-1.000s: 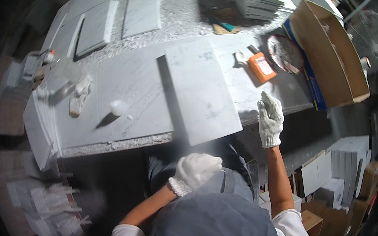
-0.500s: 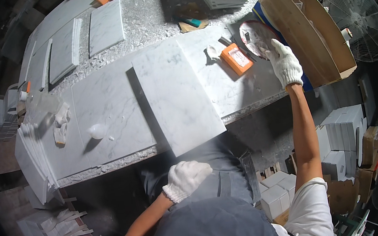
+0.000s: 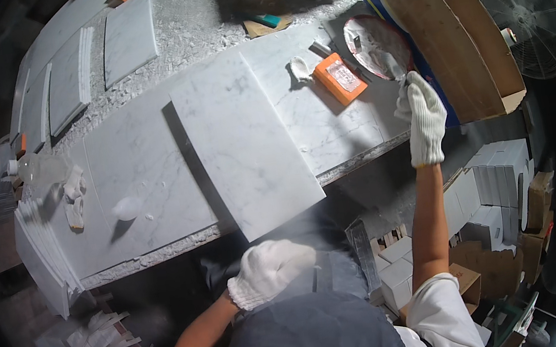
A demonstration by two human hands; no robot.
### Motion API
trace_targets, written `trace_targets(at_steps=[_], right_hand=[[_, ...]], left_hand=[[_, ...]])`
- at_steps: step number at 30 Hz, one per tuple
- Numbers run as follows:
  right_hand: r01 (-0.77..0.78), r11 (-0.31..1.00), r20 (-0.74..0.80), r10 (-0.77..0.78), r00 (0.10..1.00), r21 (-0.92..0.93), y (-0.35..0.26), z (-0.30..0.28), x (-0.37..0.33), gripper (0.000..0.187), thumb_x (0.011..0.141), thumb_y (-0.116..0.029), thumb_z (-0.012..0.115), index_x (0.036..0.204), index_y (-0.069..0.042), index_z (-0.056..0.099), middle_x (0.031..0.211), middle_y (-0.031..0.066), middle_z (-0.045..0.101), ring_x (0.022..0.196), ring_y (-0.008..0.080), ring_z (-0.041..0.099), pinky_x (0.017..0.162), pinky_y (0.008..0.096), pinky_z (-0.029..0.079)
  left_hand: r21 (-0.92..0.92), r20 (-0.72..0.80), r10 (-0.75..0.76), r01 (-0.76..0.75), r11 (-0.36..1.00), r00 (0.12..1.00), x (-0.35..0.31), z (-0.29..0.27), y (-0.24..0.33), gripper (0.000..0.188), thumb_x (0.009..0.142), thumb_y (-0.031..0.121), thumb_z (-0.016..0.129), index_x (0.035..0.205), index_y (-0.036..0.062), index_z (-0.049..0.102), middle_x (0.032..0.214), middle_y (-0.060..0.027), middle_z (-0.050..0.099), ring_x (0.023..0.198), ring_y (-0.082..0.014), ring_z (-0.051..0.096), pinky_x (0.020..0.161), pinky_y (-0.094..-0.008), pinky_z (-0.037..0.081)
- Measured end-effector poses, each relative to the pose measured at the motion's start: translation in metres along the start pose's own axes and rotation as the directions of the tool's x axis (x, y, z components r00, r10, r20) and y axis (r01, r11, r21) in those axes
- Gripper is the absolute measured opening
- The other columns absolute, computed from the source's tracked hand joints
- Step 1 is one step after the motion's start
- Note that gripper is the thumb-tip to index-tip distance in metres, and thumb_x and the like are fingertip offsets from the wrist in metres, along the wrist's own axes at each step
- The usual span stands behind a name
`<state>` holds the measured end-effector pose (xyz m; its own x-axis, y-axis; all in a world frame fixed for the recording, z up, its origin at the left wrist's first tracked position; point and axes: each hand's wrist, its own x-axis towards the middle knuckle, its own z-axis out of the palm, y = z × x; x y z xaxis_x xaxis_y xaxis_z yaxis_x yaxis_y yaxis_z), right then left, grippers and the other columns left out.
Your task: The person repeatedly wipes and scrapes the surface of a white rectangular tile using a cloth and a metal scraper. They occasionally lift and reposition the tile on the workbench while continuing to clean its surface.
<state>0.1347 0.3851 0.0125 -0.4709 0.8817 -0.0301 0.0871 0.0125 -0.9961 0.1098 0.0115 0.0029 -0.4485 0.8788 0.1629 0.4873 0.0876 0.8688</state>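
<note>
Dish [image 3: 381,47], upper right | right hand [image 3: 425,119]: fingers bunched by its rim, hold unclear | left hand [image 3: 271,270], lower centre: curled, contents hidden | light touch should suit

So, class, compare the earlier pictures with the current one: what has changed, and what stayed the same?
The right hand moved forward and rightward, from in front of the orange box to the near rim of the round dish; whether it has taken hold of anything is unclear. The view also turned. The left hand stayed curled; the marble slab still overhangs the table edge.
</note>
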Motion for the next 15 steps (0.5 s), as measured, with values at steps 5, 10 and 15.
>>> trace_targets(at_steps=[5,10,15], right_hand=[[-0.053,0.993,0.227,0.028,0.974,0.102,-0.007,0.043,-0.093,0.035,0.102,-0.014,0.060,0.133,0.003,0.063,0.103,0.0051,0.070,0.079,0.0076,0.063,0.070,0.0215,0.054],[0.000,0.999,0.521,-0.028,0.853,0.055,-0.015,0.068,-0.146,0.043,0.097,0.002,0.064,0.139,0.005,0.058,0.130,0.0152,0.067,0.110,0.0163,0.065,0.095,0.0272,0.053],[-0.092,0.992,0.574,0.026,0.818,0.087,-0.010,0.070,-0.152,0.048,0.095,0.005,0.066,0.141,0.007,0.054,0.139,0.0164,0.062,0.115,0.0185,0.065,0.096,0.0287,0.055]], left_hand=[[-0.422,-0.091,-0.384,0.313,0.851,0.919,0.067,-0.022,0.025,0.020,0.097,0.020,0.070,0.104,0.0023,0.072,0.095,-0.0091,0.074,0.085,-0.0184,0.073,0.074,-0.0311,0.058],[-0.734,-0.029,-0.596,0.388,0.558,0.802,0.109,-0.039,0.024,0.024,0.101,0.022,0.066,0.107,-0.0010,0.068,0.091,-0.0055,0.071,0.088,-0.0087,0.068,0.072,-0.0259,0.056],[-0.618,0.027,-0.611,0.494,0.611,0.791,0.099,-0.045,0.012,0.022,0.102,0.019,0.063,0.109,-0.0020,0.068,0.091,-0.0039,0.069,0.082,-0.0086,0.064,0.073,-0.0260,0.054]])
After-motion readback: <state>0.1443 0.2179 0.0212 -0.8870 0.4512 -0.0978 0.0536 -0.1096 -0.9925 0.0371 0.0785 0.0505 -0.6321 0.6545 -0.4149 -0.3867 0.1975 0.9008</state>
